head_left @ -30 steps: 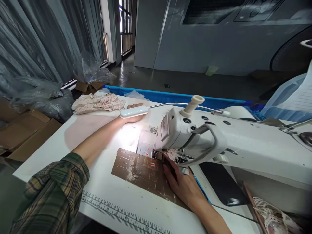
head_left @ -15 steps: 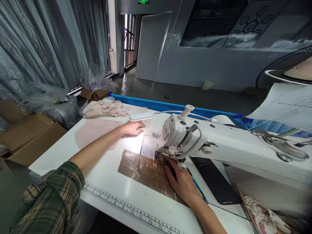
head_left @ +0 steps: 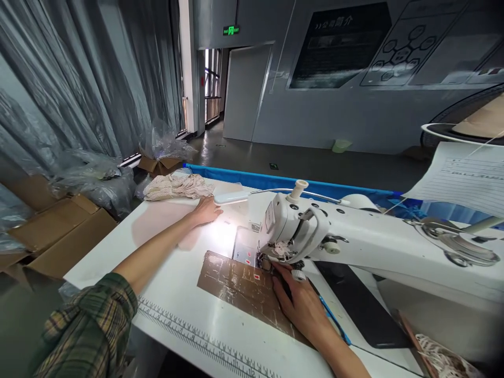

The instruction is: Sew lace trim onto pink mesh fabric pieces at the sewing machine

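Grip unclear on both hands: right hand at the sewing machine, left hand near lace bundle; how much is stitched doesn't show.

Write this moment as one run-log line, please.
left hand: near lamp | right hand: over brown plate, below sewing machine head | lace bundle: on table

A small lamp casts white glare on the tabletop; the far wall is dim, the view's edges stretched.
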Motion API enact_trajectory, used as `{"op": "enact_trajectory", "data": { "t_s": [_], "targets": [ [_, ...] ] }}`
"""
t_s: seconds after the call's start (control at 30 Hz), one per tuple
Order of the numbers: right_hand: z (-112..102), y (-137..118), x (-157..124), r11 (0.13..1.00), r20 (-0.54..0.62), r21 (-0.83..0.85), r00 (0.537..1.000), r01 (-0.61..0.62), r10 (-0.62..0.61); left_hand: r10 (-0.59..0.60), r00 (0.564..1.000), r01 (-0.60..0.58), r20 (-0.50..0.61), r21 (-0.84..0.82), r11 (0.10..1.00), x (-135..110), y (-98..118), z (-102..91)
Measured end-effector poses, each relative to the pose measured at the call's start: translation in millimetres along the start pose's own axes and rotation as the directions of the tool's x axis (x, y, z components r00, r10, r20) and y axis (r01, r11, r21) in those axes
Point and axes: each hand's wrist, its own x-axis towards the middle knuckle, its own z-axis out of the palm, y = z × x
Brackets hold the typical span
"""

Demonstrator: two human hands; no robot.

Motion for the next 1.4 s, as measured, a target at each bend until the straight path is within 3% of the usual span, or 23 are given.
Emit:
{"op": "enact_trajectory", "data": {
  "t_s": [0.3, 0.5, 0.67, 0.83, 1.03, 1.2, 1.4],
  "targets": [
    [2, 4, 1, 0.998, -0.059, -0.039, 0.996, 0.059, -0.061, -0.186, 0.982, 0.181, 0.014, -0.301, 0.936, 12, 10, 10.8],
    [1, 4, 0, 0.994, -0.046, -0.083, 0.996, 0.074, -0.078, -0.177, 0.979, 0.202, 0.098, -0.386, 0.900, 6, 20, 8.7],
    [-4, 0, 0, 0.992, -0.046, -0.100, 0.995, 0.080, -0.085, -0.131, 0.990, 0.144, 0.061, -0.338, 0.930, -3, 20, -0.8],
    [-2, 0, 0, 0.989, -0.082, -0.109, 0.991, 0.099, -0.108, -0.067, 0.994, 0.053, -0.090, -0.154, 0.987, -34, -9, -42.5],
    [9, 8, 1, 0.988, -0.095, -0.115, 0.989, 0.100, -0.111, -0.199, 0.947, 0.235, -0.251, 0.123, 0.964, -101, -76, -90.2],
    [12, 16, 1, 0.990, -0.072, -0.090, 0.991, 0.107, -0.113, -0.310, 0.893, 0.387, -0.327, 0.204, 0.899, -129, -114, -89.9],
    [26, 33, 1, 0.992, -0.114, -0.017, 0.985, 0.128, -0.129, -0.346, 0.864, 0.436, -0.365, 0.201, 0.877, -130, -127, -80.0]
  ]
}}
